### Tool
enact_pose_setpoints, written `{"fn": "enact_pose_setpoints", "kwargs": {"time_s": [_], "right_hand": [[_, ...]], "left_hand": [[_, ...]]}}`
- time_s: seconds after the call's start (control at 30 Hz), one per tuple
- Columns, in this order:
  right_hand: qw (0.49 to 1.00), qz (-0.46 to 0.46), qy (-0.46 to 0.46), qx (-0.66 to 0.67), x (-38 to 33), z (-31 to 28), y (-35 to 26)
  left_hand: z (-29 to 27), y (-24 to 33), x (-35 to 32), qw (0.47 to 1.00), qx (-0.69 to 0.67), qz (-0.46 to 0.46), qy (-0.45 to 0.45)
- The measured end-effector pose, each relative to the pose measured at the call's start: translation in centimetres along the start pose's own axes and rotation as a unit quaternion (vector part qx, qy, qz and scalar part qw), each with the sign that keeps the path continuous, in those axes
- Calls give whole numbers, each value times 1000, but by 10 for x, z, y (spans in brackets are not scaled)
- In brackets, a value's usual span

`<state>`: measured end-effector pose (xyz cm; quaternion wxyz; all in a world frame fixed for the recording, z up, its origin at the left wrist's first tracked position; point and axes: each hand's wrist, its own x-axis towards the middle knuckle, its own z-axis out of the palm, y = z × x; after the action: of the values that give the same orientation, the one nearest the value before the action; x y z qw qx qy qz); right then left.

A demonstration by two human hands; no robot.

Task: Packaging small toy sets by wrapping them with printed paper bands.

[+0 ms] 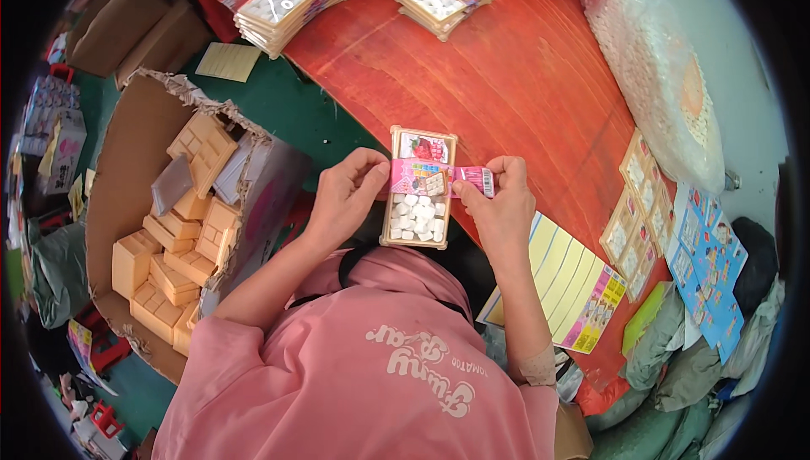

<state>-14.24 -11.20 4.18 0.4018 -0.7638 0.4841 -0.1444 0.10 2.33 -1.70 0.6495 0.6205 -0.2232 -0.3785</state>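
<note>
A shallow tan plastic tray pack (419,222) with white candy-like pieces stands out in front of me, at the table's near edge. A pink printed label strip (415,178) lies across its middle, and one end sticks out past the pack's right side. My left hand (348,196) is closed at the pack's left edge, thumb and fingertips on the pack and strip. On the other side, my right hand (504,207) pinches the strip's free end between thumb and fingers. Above the strip, a strawberry picture shows on the pack.
Stacked filled packs (291,9) stand at the table's far left. A torn carton (240,241) on my left holds tan trays. Label sheets (561,279) lie to my right, near more packs (637,211). A large clear bag (650,55) of white pieces rests at the far right.
</note>
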Motion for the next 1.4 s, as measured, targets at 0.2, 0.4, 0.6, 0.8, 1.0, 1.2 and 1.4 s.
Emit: {"fn": "enact_pose_setpoints", "kwargs": {"time_s": [0.2, 0.4, 0.6, 0.8, 1.0, 1.2, 1.4], "right_hand": [[1000, -4, 2, 3, -1, 1, 0], [1000, -19, -14, 13, 0, 2, -1], [962, 59, -107, 242, 2, -5, -5], [897, 111, -210, 372, 3, 7, -19], [925, 56, -234, 294, 10, 5, -32], [914, 28, -260, 310, 11, 6, -38], [931, 24, -256, 260, 22, 10, -37]], "left_hand": [[7, 7, -7, 998, 64, -20, -12], [0, -4, -7, 999, 29, -13, -7], [0, 14, -14, 916, -354, -179, -61], [19, 26, -12, 778, -546, -281, -131], [3, -9, -6, 716, -594, -329, -164], [2, -6, -9, 696, -598, -356, -179], [7, 0, -6, 673, -616, -331, -240]]}}
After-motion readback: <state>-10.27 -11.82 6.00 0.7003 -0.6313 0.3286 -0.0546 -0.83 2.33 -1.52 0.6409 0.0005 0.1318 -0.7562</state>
